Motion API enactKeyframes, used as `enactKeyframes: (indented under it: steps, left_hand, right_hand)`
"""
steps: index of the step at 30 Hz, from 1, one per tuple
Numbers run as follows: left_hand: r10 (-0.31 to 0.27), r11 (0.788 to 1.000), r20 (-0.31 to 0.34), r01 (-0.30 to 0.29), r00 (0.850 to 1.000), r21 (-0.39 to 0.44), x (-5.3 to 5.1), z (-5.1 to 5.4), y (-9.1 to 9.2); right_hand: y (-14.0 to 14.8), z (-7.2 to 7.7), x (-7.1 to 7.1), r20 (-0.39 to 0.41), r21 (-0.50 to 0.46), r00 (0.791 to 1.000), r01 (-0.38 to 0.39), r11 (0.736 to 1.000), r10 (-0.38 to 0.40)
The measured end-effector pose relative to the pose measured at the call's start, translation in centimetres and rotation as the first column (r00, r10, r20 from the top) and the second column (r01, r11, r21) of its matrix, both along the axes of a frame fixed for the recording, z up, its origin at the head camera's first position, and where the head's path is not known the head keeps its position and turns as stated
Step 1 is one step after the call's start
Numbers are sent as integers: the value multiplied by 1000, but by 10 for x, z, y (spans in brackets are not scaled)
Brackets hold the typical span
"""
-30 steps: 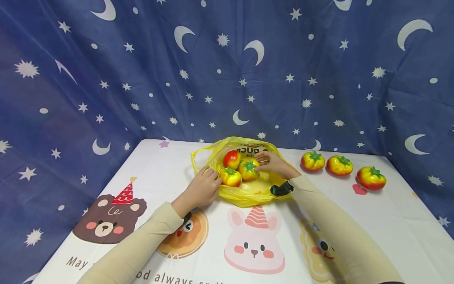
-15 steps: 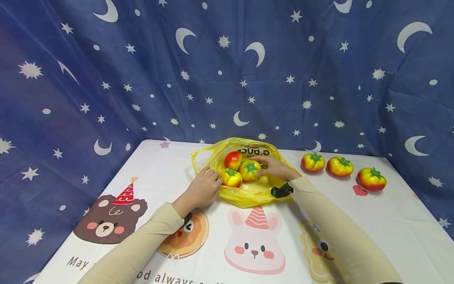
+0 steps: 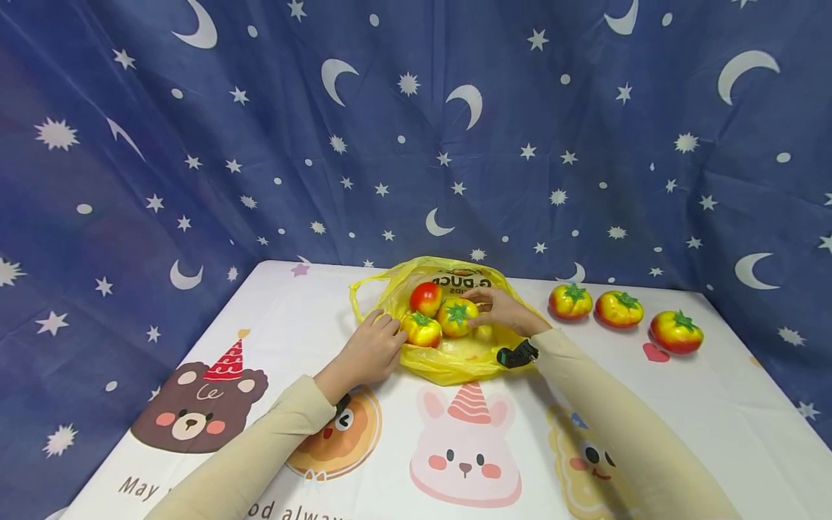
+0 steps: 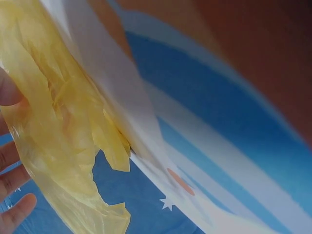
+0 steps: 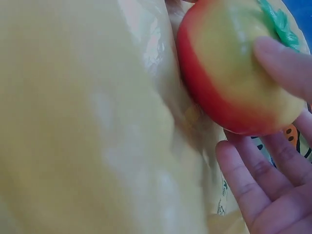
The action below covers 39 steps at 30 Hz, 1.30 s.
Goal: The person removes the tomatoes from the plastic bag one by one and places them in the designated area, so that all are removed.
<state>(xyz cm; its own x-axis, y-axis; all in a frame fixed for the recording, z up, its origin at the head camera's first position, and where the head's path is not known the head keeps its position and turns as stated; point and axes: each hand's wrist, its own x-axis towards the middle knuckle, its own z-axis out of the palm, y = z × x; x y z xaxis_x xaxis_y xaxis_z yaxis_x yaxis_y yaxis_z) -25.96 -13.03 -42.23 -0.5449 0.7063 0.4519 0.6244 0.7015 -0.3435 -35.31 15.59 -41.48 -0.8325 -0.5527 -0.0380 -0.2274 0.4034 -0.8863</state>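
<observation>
A yellow plastic bag [image 3: 455, 368] lies on its side on the table, its mouth toward me. Inside it three red-and-yellow tomatoes sit close together: a rear tomato [image 3: 425, 298], a front left tomato [image 3: 421, 330] and a right tomato [image 3: 457, 318]. My left hand [image 3: 372, 349] holds the bag's left edge; in the left wrist view the thumb [image 4: 9, 90] lies on one side of the plastic, the fingers on the other. My right hand [image 3: 503, 313] reaches into the bag and grips the right tomato; the right wrist view has the thumb on the tomato [image 5: 229, 73] and the fingers below it.
Several more tomatoes stand outside the bag in a row at the right: a left one [image 3: 570, 301], a middle one [image 3: 619, 310] and a right one [image 3: 676, 332]. A white tablecloth [image 3: 715, 426] with cartoon prints covers the table. A blue starry curtain [image 3: 390, 144] hangs behind.
The right hand's fingers have come down and closed in around the right tomato. My left hand stays at the bag's edge. The head view has tilted slightly.
</observation>
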Motion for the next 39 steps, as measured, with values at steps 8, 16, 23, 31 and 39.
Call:
enactKeyframes:
  steps: [8,16,23,31,39]
  left_hand:
    - [-15,1000,5,15,1000,8,0,-2,1]
    - [-4,1000,5,4,1000,0,-1,-3,1]
    - [-4,1000,19,4,1000,2,0,-4,2]
    - [3,1000,17,-3,1000,-12,-1,-2,1]
    - [3,1000,17,-3,1000,-14,-1,-1,-1]
  right_hand:
    - [5,11,8,23,22,995,94,995,-95]
    - [14,29,22,24,51,983,178,983,-180]
    - [31,42,42,33,85,971,234,968,-238]
    - [63,57,67,30,145,963,261,954,-268]
    - [103,65,87,-6,188,946,319,929,-324]
